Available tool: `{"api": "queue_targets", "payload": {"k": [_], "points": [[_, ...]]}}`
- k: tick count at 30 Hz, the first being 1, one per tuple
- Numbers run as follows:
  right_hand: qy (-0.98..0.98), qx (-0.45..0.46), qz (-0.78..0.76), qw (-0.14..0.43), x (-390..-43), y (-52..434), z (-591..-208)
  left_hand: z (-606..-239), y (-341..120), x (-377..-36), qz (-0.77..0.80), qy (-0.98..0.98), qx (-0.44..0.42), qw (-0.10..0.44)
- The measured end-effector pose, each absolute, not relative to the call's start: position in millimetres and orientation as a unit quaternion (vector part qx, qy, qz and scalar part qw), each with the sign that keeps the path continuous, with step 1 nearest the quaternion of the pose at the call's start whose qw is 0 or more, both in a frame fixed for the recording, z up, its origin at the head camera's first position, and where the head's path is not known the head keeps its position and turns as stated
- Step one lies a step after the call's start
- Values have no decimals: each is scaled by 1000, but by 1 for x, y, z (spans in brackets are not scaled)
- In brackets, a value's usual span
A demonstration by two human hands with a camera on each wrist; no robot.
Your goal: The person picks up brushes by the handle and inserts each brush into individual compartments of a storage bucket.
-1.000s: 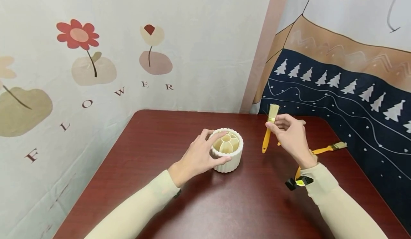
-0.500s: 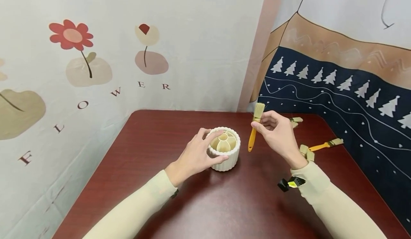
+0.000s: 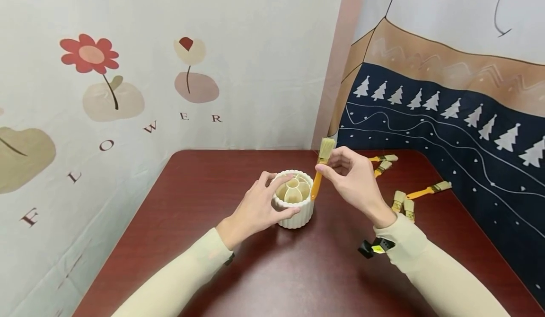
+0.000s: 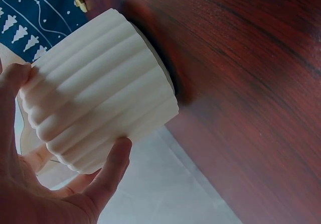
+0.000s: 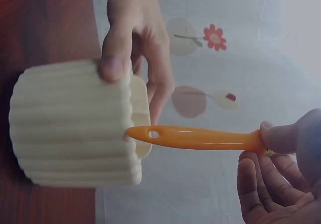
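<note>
A cream ribbed round holder (image 3: 296, 218) with petal-shaped compartments inside stands upright on the table. My left hand (image 3: 257, 209) grips its rim, thumb on the near side and fingers over the far left; the left wrist view shows the fingers spread around the ribbed wall (image 4: 100, 88). My right hand (image 3: 357, 180) pinches a paintbrush (image 3: 316, 184) near its metal band, bristles up. Its yellow handle points down, the end overlapping the holder's right rim in the head view. In the right wrist view the orange-looking handle (image 5: 200, 137) has its holed tip right at the rim.
Several more yellow-handled paintbrushes lie on the right of the dark red table (image 3: 204, 175), among them one brush (image 3: 427, 190) near the right edge and another brush (image 3: 384, 166) behind the right hand. Printed cloths (image 3: 264, 71) hang along the back and right.
My right hand has carried the paintbrush leftward from over the other brushes to the holder's right rim. The left hand keeps its grip on the holder. The head view has shifted slightly.
</note>
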State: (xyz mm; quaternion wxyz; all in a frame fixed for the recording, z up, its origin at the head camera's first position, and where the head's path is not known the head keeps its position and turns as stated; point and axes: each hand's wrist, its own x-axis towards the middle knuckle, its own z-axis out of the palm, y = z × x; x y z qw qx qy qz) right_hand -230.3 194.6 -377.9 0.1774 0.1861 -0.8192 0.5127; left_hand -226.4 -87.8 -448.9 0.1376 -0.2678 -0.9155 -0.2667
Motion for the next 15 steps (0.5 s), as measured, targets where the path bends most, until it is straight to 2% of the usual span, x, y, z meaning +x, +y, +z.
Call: {"api": "queue_targets", "payload": {"k": [15], "points": [[-804,229,520,172,-225,172,-376,-448,-87,-225,-261,-916,-269,142]]}}
